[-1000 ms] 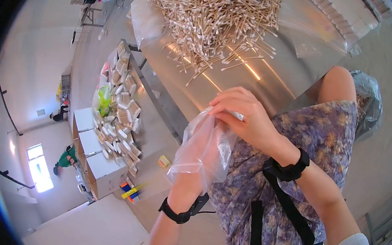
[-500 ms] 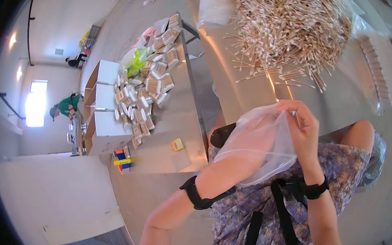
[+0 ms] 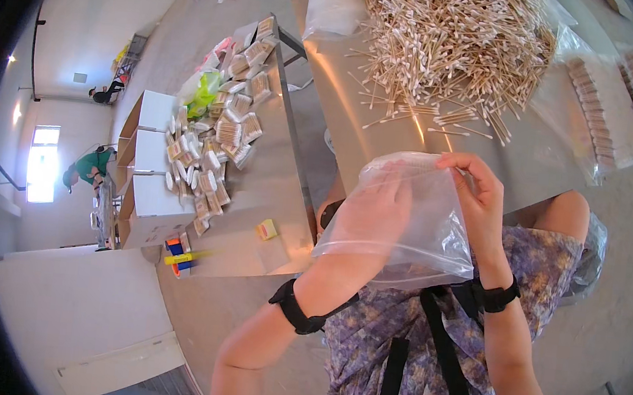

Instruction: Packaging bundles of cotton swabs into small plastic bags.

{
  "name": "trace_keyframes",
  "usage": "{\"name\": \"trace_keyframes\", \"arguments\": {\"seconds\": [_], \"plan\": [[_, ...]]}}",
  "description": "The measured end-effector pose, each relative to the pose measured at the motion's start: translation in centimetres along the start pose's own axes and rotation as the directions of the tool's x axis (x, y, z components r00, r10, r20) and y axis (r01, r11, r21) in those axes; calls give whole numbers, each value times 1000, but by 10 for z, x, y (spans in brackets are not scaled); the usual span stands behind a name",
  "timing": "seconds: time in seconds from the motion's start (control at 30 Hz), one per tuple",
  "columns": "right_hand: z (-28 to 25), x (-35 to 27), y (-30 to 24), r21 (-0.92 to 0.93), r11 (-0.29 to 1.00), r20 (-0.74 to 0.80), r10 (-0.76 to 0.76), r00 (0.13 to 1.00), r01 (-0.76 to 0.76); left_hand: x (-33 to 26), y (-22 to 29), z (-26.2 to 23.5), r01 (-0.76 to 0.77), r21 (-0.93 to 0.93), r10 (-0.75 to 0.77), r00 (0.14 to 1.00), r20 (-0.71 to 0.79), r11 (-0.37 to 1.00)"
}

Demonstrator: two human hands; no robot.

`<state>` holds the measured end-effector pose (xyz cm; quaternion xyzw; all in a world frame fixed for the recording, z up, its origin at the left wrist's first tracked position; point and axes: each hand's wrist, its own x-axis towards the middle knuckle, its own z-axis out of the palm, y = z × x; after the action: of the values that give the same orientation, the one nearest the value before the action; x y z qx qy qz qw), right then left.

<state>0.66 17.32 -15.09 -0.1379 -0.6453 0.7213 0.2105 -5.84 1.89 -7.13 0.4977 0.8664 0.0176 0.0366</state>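
A clear plastic zip bag (image 3: pixel 437 236) hangs over my lap at the near edge of the steel table. My left hand (image 3: pixel 381 210) is inside it up to the wrist, seen through the film with its fingers stretched toward the bag's far end. At the far right corner, my right hand (image 3: pixel 482 198) pinches the film between thumb and fingers. Just beyond lies a big heap of wooden-stick cotton swabs (image 3: pixel 453 47) on the table (image 3: pixel 353 136), with a few loose swabs at its near edge.
Clear bags with rows of bundled swabs (image 3: pixel 592 110) lie at the right. On a second table (image 3: pixel 249 229) to the left are many small swab packs (image 3: pixel 227 132), open cartons (image 3: pixel 155 151), a yellow box (image 3: pixel 266 229) and a tape dispenser (image 3: pixel 180 257). A person in green (image 3: pixel 92 166) is farther off.
The bag has spread wider and flatter around my left hand, whose fingers now lie straighter. My right hand still pinches its corner. The whole view has shifted slightly.
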Motion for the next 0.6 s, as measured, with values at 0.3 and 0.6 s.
{"name": "trace_keyframes", "arguments": {"seconds": [0.3, 0.6], "plan": [[-2, 0, -1, 37, 999, 1, -10, 1000, 10, -6, 2, -5, 45, -115, -43, 999, 17, 992], [-7, -1, 7, 82, 996, 43, -32, 999, 29, -80, -59, -91, 324, -851, -351, 919, 179, 414]]}}
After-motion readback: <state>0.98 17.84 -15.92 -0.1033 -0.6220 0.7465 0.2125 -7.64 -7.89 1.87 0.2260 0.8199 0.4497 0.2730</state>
